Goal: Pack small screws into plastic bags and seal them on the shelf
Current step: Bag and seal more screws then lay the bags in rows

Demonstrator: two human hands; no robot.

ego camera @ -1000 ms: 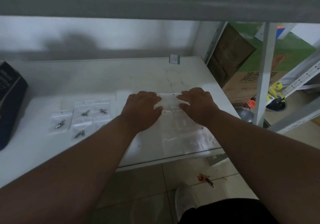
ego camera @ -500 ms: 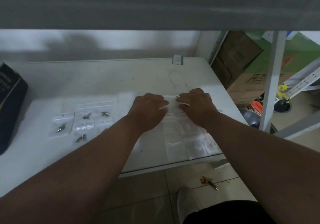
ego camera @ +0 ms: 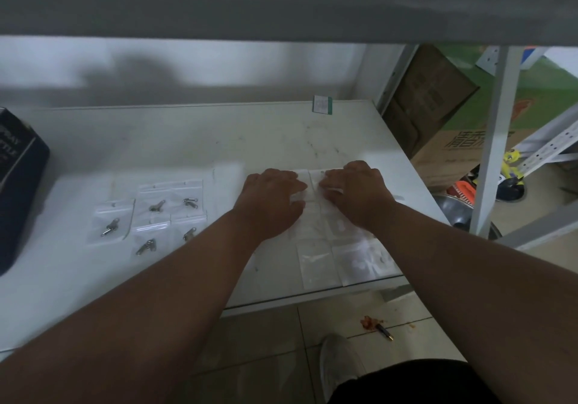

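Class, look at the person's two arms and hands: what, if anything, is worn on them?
Nothing shows on either. The left hand and right hand are gloveless, with no rings visible on their backs, and both forearms are bare up to the frame's edge: no sleeves, watch or bands.

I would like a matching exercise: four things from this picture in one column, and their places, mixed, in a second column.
Things:
1. dark box
2. filled bags
3. pen
4. small card

Places:
A. on the floor tiles
B. back edge of the shelf
C. far left of the shelf
D. left of the left hand

Pairs: 1-C, 2-D, 3-A, 4-B
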